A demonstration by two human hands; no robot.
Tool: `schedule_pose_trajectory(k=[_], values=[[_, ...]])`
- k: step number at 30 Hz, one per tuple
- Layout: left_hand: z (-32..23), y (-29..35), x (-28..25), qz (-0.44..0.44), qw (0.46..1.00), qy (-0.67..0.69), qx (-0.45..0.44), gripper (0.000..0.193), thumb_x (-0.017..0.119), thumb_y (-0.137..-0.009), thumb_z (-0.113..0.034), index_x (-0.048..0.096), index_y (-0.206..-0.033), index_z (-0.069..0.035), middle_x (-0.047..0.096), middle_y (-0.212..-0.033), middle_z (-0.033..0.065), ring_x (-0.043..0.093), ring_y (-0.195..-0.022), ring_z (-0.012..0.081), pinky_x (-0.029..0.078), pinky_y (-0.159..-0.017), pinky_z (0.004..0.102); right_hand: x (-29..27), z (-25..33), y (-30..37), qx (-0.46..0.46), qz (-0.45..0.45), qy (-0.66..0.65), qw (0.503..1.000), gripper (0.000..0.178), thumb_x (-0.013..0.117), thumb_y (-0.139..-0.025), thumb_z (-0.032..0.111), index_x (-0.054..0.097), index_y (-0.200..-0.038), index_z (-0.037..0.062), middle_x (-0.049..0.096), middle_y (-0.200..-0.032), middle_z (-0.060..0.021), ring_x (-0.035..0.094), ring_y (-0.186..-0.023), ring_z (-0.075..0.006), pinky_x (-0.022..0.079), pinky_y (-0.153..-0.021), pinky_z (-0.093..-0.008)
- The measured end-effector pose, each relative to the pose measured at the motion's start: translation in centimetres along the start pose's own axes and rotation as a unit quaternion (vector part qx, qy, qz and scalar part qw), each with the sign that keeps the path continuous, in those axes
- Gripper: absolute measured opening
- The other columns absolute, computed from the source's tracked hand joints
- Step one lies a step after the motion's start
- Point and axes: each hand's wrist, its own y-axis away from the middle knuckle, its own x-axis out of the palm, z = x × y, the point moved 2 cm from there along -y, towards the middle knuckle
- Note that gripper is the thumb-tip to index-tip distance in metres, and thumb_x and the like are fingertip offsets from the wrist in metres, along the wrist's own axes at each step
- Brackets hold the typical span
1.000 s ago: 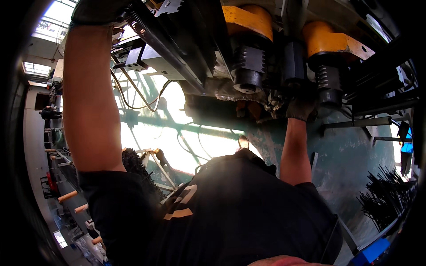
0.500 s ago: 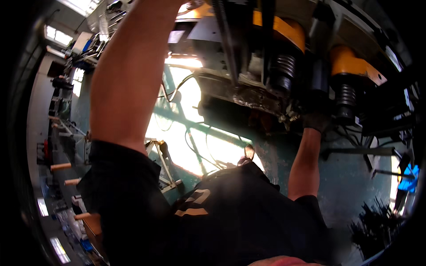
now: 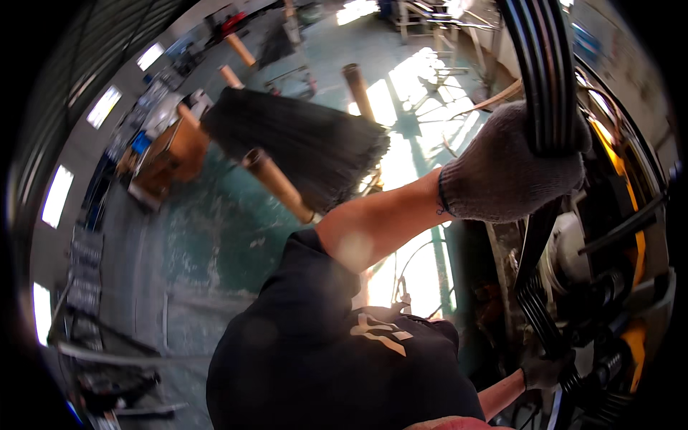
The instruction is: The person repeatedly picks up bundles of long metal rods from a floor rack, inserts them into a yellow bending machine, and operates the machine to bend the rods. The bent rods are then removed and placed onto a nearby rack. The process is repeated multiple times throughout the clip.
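Note:
My left hand point(image 3: 512, 168), in a grey knit glove, is closed around a bundle of long black strips point(image 3: 548, 64) that rises to the top edge. Below the fist, a black band runs down to a ribbed black length point(image 3: 537, 312), which looks like the same kind of strips. At the lower right, my gloved right hand point(image 3: 546, 370) is closed on the lower part of these strips, beside the machine; its fingertips are partly in shadow. Whether both hands hold one bundle cannot be made out.
Along the right stands a machine with yellow parts point(image 3: 636, 351) and a white rounded part point(image 3: 570, 247). A large pile of black strips point(image 3: 294, 140) lies among upright brown posts point(image 3: 276, 183) at the left. A brown box point(image 3: 168, 158) stands beyond it.
My view has swung to the left, bringing the pile and posts to the middle. My left hand, out of view before, now shows with the black strips. The machine has shifted to the right edge.

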Motion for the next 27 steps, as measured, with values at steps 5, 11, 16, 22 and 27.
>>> schedule_pose_trajectory(k=[5,11,16,22,27], values=[[-8.9,13.9,-6.3,-0.219,0.973,-0.040,-0.059,0.013,0.070,-0.089,-0.004,0.061,-0.099,-0.003,0.064,-0.084,0.0056,0.065,-0.077,0.0137,0.056,-0.071,0.0323,7.7,6.0,-0.9,0.053,0.127,-0.396,0.908,0.022,0.064,-0.101,0.011,0.071,-0.117,-0.0026,0.073,-0.112,-0.0115,0.071,-0.099,-0.0228,0.059,-0.090,-0.0308],[-19.5,30.8,-4.7,-0.486,0.863,-0.136,0.012,0.020,0.068,-0.092,0.001,0.060,-0.110,-0.004,0.068,-0.086,0.0079,0.071,-0.082,0.0193,0.058,-0.075,0.0354,4.1,18.4,7.3,-0.009,0.536,-0.507,0.676,0.031,0.073,-0.097,0.021,0.072,-0.110,-0.0073,0.074,-0.103,-0.0140,0.071,-0.086,-0.0250,0.060,-0.084,-0.0348],[-27.4,41.6,-1.0,-0.623,0.753,-0.205,0.044,0.020,0.068,-0.090,-0.002,0.061,-0.109,-0.004,0.070,-0.085,0.0098,0.072,-0.080,0.0235,0.061,-0.075,0.0401,7.9,21.4,14.4,-0.052,0.562,-0.451,0.691,0.035,0.066,-0.102,0.029,0.068,-0.113,-0.0044,0.071,-0.093,-0.0101,0.067,-0.081,-0.0201,0.057,-0.078,-0.0329],[-35.8,50.8,1.1,-0.726,0.650,-0.189,0.124,0.018,0.063,-0.089,0.001,0.060,-0.106,-0.004,0.068,-0.085,0.0132,0.072,-0.078,0.0283,0.061,-0.073,0.0411,-3.8,32.6,23.5,-0.106,0.602,-0.473,0.634,0.032,0.064,-0.105,0.024,0.065,-0.115,-0.0056,0.066,-0.088,-0.0075,0.065,-0.079,-0.0176,0.055,-0.072,-0.0307],[-45.5,58.9,0.8,-0.741,0.605,-0.191,0.219,0.012,0.058,-0.092,-0.006,0.058,-0.102,-0.001,0.064,-0.084,0.0151,0.068,-0.079,0.0324,0.059,-0.078,0.0457,-13.4,46.0,30.9,-0.399,0.571,-0.450,0.559,0.036,0.057,-0.106,0.020,0.062,-0.134,-0.0016,0.070,-0.120,-0.0095,0.066,-0.098,-0.0139,0.054,-0.085,-0.0303]])
